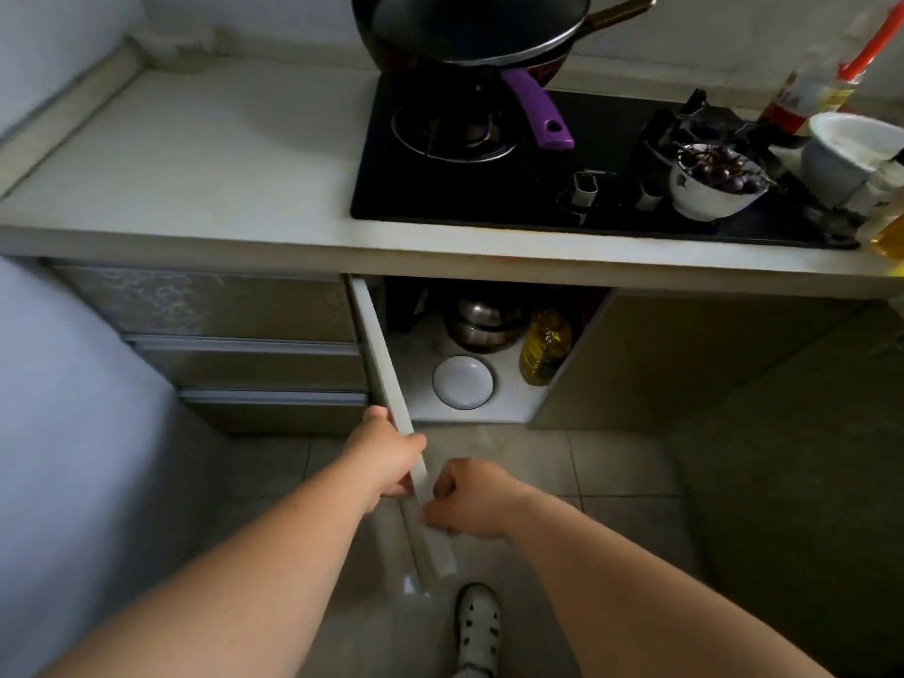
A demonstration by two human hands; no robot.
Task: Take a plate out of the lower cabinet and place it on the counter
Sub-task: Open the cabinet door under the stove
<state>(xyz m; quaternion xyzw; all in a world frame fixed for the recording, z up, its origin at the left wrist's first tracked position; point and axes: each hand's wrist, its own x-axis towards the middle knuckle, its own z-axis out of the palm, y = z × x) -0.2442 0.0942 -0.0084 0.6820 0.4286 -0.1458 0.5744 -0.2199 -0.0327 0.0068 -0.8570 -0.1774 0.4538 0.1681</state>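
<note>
A white round plate (463,382) lies on the floor of the lower cabinet (518,403), near its front. The cabinet door (386,364) stands swung out toward me, seen edge-on. My left hand (386,455) grips the door's top edge from the left. My right hand (464,496) is closed on the same edge from the right, a little nearer to me. The pale counter (195,154) stretches above the cabinet, bare on its left half.
Inside the cabinet, stacked steel bowls (482,320) sit behind the plate and a yellow oil bottle (545,347) stands at the right. A black stove (562,159) carries pans, a bowl of grapes (714,181) and bottles. Drawers (244,345) are left of the door.
</note>
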